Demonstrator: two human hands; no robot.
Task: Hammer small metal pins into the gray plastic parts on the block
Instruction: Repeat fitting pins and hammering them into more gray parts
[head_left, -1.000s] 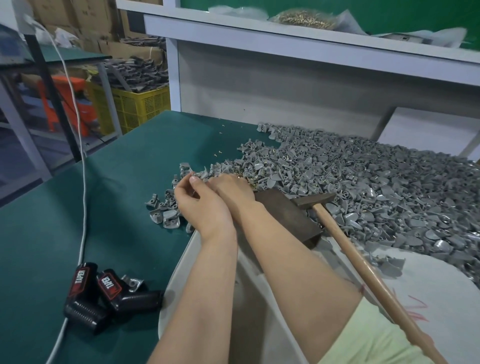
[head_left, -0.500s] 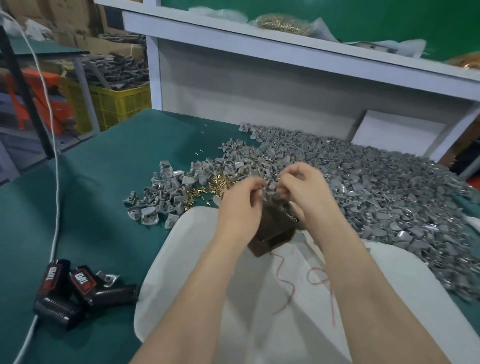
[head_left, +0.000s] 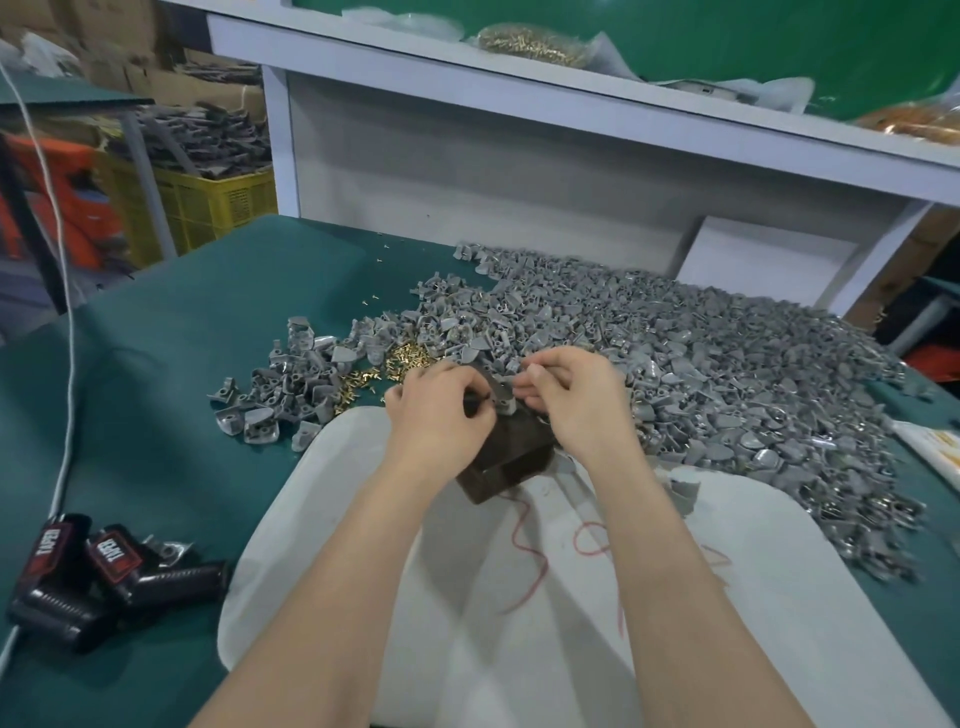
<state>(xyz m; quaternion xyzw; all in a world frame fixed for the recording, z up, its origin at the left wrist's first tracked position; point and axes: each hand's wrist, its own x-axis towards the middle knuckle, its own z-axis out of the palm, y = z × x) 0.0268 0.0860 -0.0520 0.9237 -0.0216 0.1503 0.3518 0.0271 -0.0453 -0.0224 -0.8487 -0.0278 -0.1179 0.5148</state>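
Gray part (head_left: 506, 404) pinched on blk (head_left: 511, 457).

Left hand (head_left: 439, 410) and right hand (head_left: 576, 400) held close together, fingers curled.
Both are set toward 12 o'clock, with bare forearms stretched up from 6 o'clock; the fingertips are turned toward each other, and any grip cannot be made out.

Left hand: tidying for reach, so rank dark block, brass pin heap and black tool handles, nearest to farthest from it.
1. The dark block: right under the left hand.
2. The brass pin heap: just beyond, slightly to its left.
3. The black tool handles: far away, at lower left.
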